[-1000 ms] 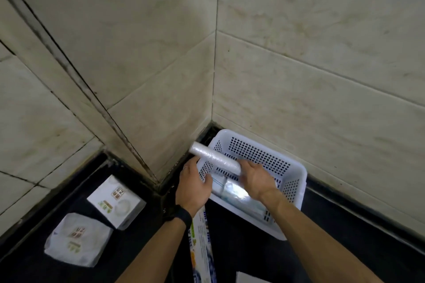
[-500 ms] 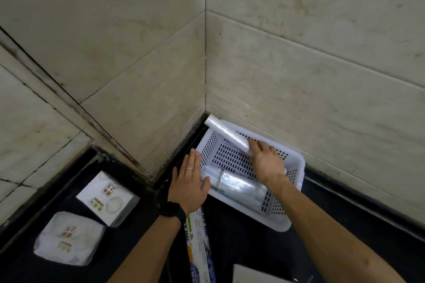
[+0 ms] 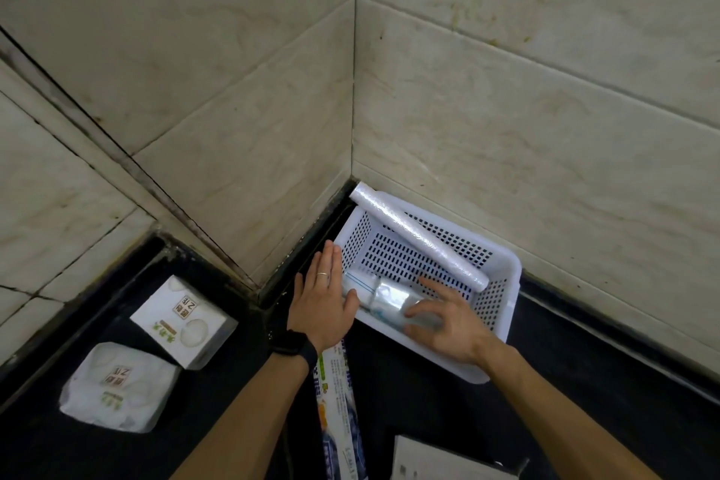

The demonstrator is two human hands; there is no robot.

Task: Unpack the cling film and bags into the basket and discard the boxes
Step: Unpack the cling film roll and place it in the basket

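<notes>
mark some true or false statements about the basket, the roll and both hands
1. The cling film roll lies in the white basket, one end poking over its rim. True.
2. The left hand grips the roll. False: it lies open beside the basket, holding nothing.
3. The right hand is over the clear bag pack in the basket. True.
4. The long printed box stands inside the basket. False: it lies on the dark counter outside it.

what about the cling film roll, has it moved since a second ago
Yes, the cling film roll went from the basket's left rim to its far side.
</notes>
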